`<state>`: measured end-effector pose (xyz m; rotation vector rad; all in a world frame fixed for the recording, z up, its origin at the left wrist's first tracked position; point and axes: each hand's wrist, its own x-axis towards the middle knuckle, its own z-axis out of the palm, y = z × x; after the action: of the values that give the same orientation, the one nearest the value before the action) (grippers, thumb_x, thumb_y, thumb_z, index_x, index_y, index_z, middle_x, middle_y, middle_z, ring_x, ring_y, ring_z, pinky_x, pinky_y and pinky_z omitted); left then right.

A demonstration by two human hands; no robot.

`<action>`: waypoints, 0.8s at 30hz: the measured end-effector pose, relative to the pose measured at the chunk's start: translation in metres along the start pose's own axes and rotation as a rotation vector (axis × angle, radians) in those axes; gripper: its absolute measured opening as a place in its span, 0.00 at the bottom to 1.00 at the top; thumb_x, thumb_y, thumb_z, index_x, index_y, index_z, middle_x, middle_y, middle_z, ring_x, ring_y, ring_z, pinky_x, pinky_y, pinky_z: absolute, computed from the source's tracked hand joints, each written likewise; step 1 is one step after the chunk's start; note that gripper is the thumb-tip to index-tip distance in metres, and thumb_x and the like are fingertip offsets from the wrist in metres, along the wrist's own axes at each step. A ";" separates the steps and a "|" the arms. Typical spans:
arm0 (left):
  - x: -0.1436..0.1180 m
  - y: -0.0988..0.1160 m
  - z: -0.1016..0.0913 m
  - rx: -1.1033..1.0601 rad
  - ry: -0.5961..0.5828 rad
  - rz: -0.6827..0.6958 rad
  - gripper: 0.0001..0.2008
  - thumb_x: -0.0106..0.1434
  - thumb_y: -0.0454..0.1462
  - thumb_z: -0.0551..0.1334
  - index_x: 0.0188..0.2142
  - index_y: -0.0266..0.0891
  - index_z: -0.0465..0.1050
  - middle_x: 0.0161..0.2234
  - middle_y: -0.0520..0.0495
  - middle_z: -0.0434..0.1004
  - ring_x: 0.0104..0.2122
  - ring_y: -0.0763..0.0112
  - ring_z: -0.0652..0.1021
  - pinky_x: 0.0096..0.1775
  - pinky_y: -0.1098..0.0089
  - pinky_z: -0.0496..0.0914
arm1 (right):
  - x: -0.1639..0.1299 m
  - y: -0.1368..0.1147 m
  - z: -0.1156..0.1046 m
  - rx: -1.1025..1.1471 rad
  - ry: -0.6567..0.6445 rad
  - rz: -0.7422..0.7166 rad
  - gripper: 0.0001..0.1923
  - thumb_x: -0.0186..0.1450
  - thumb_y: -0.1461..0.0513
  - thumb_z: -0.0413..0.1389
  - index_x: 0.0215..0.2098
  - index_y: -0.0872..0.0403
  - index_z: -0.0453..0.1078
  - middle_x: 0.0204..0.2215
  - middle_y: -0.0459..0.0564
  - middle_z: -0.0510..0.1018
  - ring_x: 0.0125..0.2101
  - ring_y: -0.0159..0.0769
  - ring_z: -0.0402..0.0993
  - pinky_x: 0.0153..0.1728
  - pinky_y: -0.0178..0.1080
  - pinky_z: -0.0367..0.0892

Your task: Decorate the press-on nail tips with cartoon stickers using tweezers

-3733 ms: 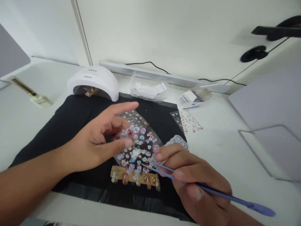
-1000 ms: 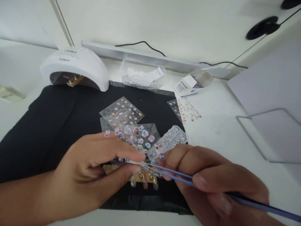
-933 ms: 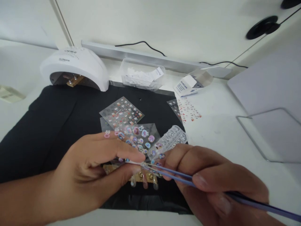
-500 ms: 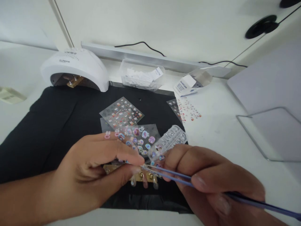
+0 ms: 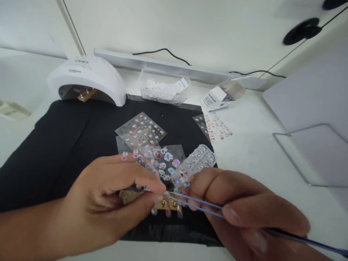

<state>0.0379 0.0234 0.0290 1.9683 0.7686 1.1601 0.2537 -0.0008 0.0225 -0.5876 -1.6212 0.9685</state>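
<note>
A clear sticker sheet [image 5: 163, 165] is pinched between thumb and forefinger of the left hand [image 5: 108, 203], above the black mat [image 5: 67, 145]. Blue tweezers [image 5: 195, 204] are gripped closed-fingered by the right hand [image 5: 244, 214], tips at the sheet's edge. Several decorated nail tips [image 5: 165, 208] are seen on the gold strip; whether a sticker is gripped by the tweezers cannot be told

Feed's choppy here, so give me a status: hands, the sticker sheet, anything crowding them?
Left hand pinching clear sticker sheet. Right hand gripping blue tweezers, tips at left fingertips. Strip of false nails directly beneath, other sticker sheets behind.
</note>
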 end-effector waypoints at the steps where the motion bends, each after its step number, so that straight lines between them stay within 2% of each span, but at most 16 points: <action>1: 0.001 0.001 -0.001 0.011 -0.001 0.004 0.09 0.60 0.26 0.64 0.32 0.41 0.74 0.25 0.57 0.83 0.21 0.80 0.79 0.27 0.81 0.73 | -0.002 0.001 0.000 -0.011 0.022 0.008 0.11 0.71 0.62 0.53 0.47 0.49 0.76 0.24 0.46 0.73 0.25 0.36 0.75 0.26 0.42 0.77; 5: 0.005 0.005 -0.002 0.030 -0.009 -0.001 0.09 0.58 0.24 0.64 0.30 0.40 0.74 0.22 0.57 0.82 0.19 0.80 0.77 0.26 0.82 0.71 | -0.008 0.003 -0.001 -0.016 0.087 0.006 0.13 0.73 0.60 0.49 0.45 0.49 0.77 0.23 0.46 0.73 0.24 0.35 0.76 0.24 0.41 0.77; 9: 0.006 0.006 0.000 0.000 -0.017 -0.018 0.10 0.58 0.23 0.62 0.29 0.40 0.73 0.22 0.57 0.81 0.21 0.81 0.78 0.26 0.84 0.70 | -0.009 0.003 -0.001 -0.004 0.066 -0.023 0.14 0.73 0.60 0.49 0.46 0.49 0.77 0.23 0.46 0.73 0.24 0.35 0.76 0.24 0.41 0.77; 15: 0.002 0.005 0.001 -0.061 -0.039 -0.081 0.11 0.60 0.24 0.61 0.29 0.41 0.72 0.22 0.59 0.79 0.21 0.82 0.77 0.27 0.84 0.71 | -0.009 0.001 -0.001 -0.007 0.057 0.015 0.13 0.73 0.60 0.50 0.47 0.49 0.77 0.24 0.46 0.74 0.25 0.35 0.77 0.26 0.42 0.78; 17: -0.001 0.003 0.001 -0.070 -0.048 -0.095 0.10 0.60 0.24 0.62 0.31 0.42 0.73 0.24 0.59 0.80 0.22 0.82 0.78 0.28 0.84 0.72 | -0.007 0.000 0.001 -0.004 0.080 0.009 0.12 0.72 0.60 0.51 0.45 0.49 0.77 0.23 0.46 0.73 0.25 0.35 0.76 0.25 0.41 0.77; 21: -0.005 -0.002 0.002 0.006 0.018 -0.097 0.12 0.58 0.28 0.68 0.41 0.44 0.77 0.29 0.58 0.83 0.26 0.80 0.81 0.33 0.83 0.75 | 0.000 -0.004 0.009 -0.017 0.157 0.009 0.09 0.70 0.60 0.56 0.40 0.50 0.79 0.19 0.44 0.70 0.22 0.33 0.72 0.22 0.38 0.75; 24: -0.005 -0.002 0.002 0.054 0.016 -0.105 0.10 0.58 0.30 0.69 0.40 0.42 0.78 0.28 0.56 0.83 0.24 0.78 0.80 0.29 0.82 0.75 | 0.004 -0.009 0.014 -0.057 0.193 0.020 0.13 0.71 0.60 0.53 0.36 0.49 0.80 0.17 0.44 0.69 0.20 0.33 0.70 0.20 0.38 0.74</action>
<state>0.0375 0.0205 0.0240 1.9402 0.9095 1.1048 0.2398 -0.0061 0.0312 -0.7157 -1.4764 0.8554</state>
